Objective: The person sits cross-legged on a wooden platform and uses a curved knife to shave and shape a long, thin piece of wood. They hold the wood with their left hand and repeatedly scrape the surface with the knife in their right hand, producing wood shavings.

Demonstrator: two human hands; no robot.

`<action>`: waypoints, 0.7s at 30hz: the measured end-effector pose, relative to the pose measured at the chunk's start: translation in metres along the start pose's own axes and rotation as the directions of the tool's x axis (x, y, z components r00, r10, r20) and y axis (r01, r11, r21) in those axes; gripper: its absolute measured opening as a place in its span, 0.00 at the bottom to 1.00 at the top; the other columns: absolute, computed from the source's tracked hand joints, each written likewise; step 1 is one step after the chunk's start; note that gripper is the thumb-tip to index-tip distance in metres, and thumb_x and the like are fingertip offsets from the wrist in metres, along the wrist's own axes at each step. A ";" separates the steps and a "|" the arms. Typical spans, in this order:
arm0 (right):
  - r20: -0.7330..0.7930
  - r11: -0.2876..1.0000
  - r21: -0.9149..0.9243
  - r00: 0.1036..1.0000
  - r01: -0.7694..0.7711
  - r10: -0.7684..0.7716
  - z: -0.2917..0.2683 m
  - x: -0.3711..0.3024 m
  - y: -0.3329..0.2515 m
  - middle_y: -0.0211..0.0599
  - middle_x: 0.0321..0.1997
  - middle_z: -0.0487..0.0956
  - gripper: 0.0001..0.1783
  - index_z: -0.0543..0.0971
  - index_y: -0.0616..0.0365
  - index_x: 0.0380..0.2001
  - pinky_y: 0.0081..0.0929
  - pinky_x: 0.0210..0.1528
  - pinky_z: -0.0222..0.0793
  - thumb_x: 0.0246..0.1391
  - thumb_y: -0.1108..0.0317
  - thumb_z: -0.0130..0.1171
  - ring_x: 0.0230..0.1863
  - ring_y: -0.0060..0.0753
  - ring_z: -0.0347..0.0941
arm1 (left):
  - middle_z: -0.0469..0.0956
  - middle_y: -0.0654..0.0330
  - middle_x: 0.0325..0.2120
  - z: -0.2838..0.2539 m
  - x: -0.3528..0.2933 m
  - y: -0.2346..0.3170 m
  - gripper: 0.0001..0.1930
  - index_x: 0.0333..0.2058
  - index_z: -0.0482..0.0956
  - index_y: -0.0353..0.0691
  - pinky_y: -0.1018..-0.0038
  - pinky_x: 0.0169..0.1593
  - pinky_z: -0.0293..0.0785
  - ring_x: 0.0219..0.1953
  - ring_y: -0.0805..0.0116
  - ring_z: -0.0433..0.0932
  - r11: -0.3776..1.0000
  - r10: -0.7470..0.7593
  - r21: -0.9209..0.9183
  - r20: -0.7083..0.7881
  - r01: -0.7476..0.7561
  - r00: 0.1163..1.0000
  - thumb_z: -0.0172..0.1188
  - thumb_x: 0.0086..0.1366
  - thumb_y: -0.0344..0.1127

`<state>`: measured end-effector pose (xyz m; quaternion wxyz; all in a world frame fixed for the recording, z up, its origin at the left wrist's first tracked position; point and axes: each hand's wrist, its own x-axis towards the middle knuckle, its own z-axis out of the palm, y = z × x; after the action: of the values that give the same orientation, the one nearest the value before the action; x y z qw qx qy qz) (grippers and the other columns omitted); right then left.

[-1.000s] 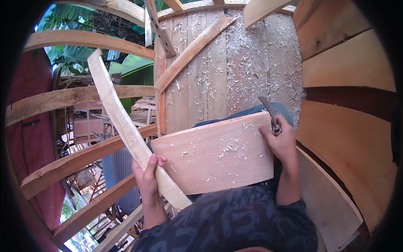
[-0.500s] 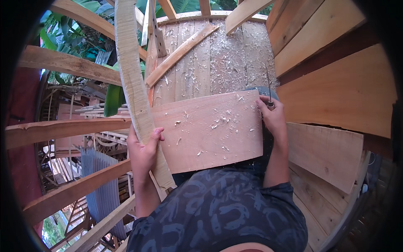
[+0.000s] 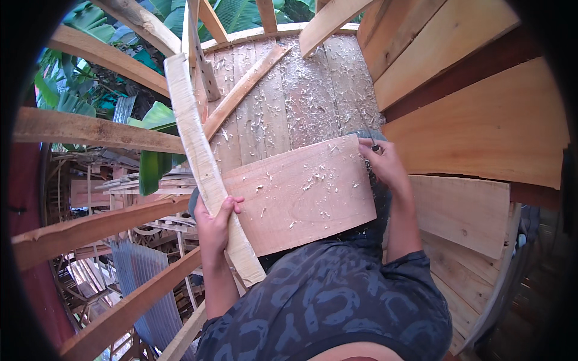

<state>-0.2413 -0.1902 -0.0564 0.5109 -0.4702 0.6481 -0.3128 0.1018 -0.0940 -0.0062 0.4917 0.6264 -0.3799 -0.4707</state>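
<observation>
My left hand is closed round the lower part of a long pale wooden plank, its thumb over the top face. The plank slants from upper left down toward my body. A wide, thin wooden board, sprinkled with curled shavings, lies across my lap, its left end beside the plank. At the board's far right corner is my right hand, fingers curled round a slim tool with a thin dark shaft and a short handle. Its exact kind is unclear.
Shavings cover the plank floor ahead, where a loose wooden strip lies diagonally. Wooden side boards rise on the right. Open framing beams line the left, with corrugated sheet and stacked timber below, and large green leaves beyond.
The view has shifted. The plank's far end, cut off by the top edge before, now shows within the picture. Both hands keep their holds, and the wide board still lies on my lap.
</observation>
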 end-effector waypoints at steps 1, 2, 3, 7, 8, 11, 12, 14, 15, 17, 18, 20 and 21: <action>-0.029 1.000 0.027 1.000 -0.002 0.003 0.000 -0.001 -0.001 0.17 0.13 0.65 0.13 0.80 0.64 0.33 0.16 0.15 0.45 0.53 0.63 0.61 0.14 0.08 0.54 | 0.73 0.58 0.26 0.003 0.002 0.003 0.14 0.44 0.65 0.29 0.66 0.42 0.76 0.27 0.72 0.75 0.997 -0.020 0.073 0.002 0.020 1.000 0.55 0.62 0.29; -0.059 0.999 0.052 0.998 0.000 0.003 0.000 0.000 -0.005 0.16 0.13 0.64 0.13 0.80 0.63 0.33 0.16 0.15 0.44 0.53 0.62 0.61 0.14 0.08 0.53 | 0.75 0.56 0.27 0.007 0.004 0.007 0.14 0.44 0.65 0.29 0.69 0.39 0.75 0.27 0.72 0.76 0.996 -0.009 0.086 0.010 0.008 1.000 0.56 0.62 0.28; -0.052 0.999 0.051 0.999 0.007 -0.004 -0.003 -0.001 -0.008 0.16 0.13 0.64 0.13 0.80 0.62 0.33 0.16 0.15 0.44 0.54 0.62 0.60 0.14 0.07 0.53 | 0.76 0.54 0.28 0.011 0.006 0.011 0.15 0.44 0.65 0.30 0.73 0.36 0.74 0.27 0.72 0.76 0.995 0.001 0.099 0.018 -0.003 1.000 0.56 0.61 0.28; -0.033 0.996 0.052 0.997 0.074 -0.072 -0.009 -0.006 -0.017 0.14 0.14 0.64 0.13 0.81 0.61 0.35 0.15 0.15 0.42 0.54 0.61 0.60 0.14 0.06 0.52 | 0.77 0.53 0.27 0.023 0.026 0.023 0.17 0.44 0.65 0.31 0.73 0.35 0.76 0.27 0.70 0.78 0.993 -0.029 -0.099 0.335 0.066 0.942 0.59 0.59 0.28; -0.019 0.993 0.054 0.994 0.105 -0.104 -0.005 -0.008 -0.020 0.14 0.13 0.64 0.13 0.81 0.61 0.35 0.15 0.15 0.42 0.55 0.61 0.60 0.13 0.06 0.51 | 0.77 0.53 0.26 0.029 0.032 0.023 0.17 0.44 0.65 0.31 0.71 0.36 0.77 0.27 0.68 0.78 0.973 -0.065 -0.171 0.450 0.157 0.891 0.59 0.59 0.28; 0.049 0.960 0.246 0.988 0.133 -0.149 0.013 -0.016 -0.038 0.13 0.14 0.64 0.15 0.79 0.62 0.39 0.13 0.14 0.42 0.55 0.62 0.59 0.13 0.05 0.52 | 0.76 0.53 0.23 0.057 0.044 0.020 0.18 0.44 0.64 0.32 0.63 0.38 0.79 0.26 0.65 0.79 0.868 -0.085 -0.292 0.709 0.402 0.700 0.59 0.59 0.29; 0.122 0.921 0.364 0.973 0.141 -0.197 0.020 -0.021 -0.043 0.14 0.13 0.63 0.20 0.74 0.64 0.48 0.12 0.13 0.45 0.56 0.63 0.57 0.11 0.06 0.53 | 0.76 0.53 0.22 0.067 0.048 0.017 0.18 0.44 0.63 0.32 0.60 0.39 0.79 0.26 0.64 0.80 0.830 -0.084 -0.299 0.768 0.472 0.634 0.59 0.59 0.30; 0.201 0.810 0.578 0.945 0.099 -0.259 0.037 -0.027 -0.053 0.16 0.12 0.63 0.24 0.69 0.65 0.53 0.12 0.12 0.47 0.56 0.64 0.57 0.10 0.07 0.54 | 0.74 0.54 0.19 0.084 0.055 0.010 0.19 0.44 0.63 0.33 0.54 0.41 0.78 0.24 0.62 0.80 0.760 -0.049 -0.296 0.861 0.579 0.506 0.60 0.58 0.33; 0.230 0.740 0.669 0.929 0.065 -0.290 0.044 -0.029 -0.058 0.17 0.11 0.63 0.26 0.66 0.65 0.55 0.13 0.11 0.49 0.56 0.64 0.57 0.10 0.08 0.55 | 0.73 0.55 0.17 0.092 0.058 0.007 0.20 0.43 0.64 0.33 0.52 0.43 0.76 0.23 0.61 0.79 0.727 -0.020 -0.291 0.896 0.622 0.443 0.61 0.58 0.36; 0.246 0.689 0.724 0.923 0.027 -0.295 0.052 -0.024 -0.058 0.21 0.10 0.64 0.31 0.61 0.67 0.58 0.15 0.09 0.51 0.56 0.63 0.58 0.08 0.12 0.57 | 0.73 0.55 0.16 0.105 0.060 0.002 0.21 0.43 0.64 0.34 0.51 0.44 0.75 0.23 0.60 0.79 0.664 0.053 -0.305 0.930 0.683 0.364 0.61 0.57 0.38; 0.251 0.696 0.717 0.922 0.027 -0.294 0.051 -0.020 -0.061 0.21 0.10 0.65 0.31 0.61 0.67 0.58 0.15 0.08 0.51 0.56 0.63 0.58 0.08 0.12 0.57 | 0.73 0.55 0.17 0.110 0.059 0.000 0.22 0.45 0.63 0.34 0.52 0.44 0.76 0.24 0.61 0.80 0.632 0.096 -0.328 0.932 0.702 0.349 0.61 0.58 0.37; 0.262 0.676 0.737 0.924 -0.006 -0.278 0.052 -0.013 -0.061 0.24 0.11 0.66 0.28 0.63 0.66 0.54 0.16 0.07 0.51 0.55 0.64 0.59 0.07 0.14 0.57 | 0.74 0.54 0.21 0.112 0.063 -0.003 0.22 0.47 0.63 0.35 0.58 0.47 0.75 0.25 0.61 0.80 0.635 0.138 -0.290 0.955 0.716 0.264 0.61 0.58 0.36; 0.234 0.684 0.729 0.937 0.007 -0.259 0.052 -0.013 -0.059 0.24 0.11 0.66 0.27 0.64 0.66 0.52 0.16 0.07 0.51 0.54 0.65 0.60 0.07 0.14 0.57 | 0.74 0.55 0.23 0.111 0.066 -0.003 0.23 0.47 0.63 0.35 0.61 0.47 0.75 0.27 0.62 0.80 0.740 0.056 -0.207 0.967 0.640 0.248 0.62 0.58 0.37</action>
<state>-0.1738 -0.1961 -0.0140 0.7265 -0.3235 0.3464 -0.4975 0.0127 -0.1835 -0.0317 0.2329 0.1134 -0.2963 -0.9193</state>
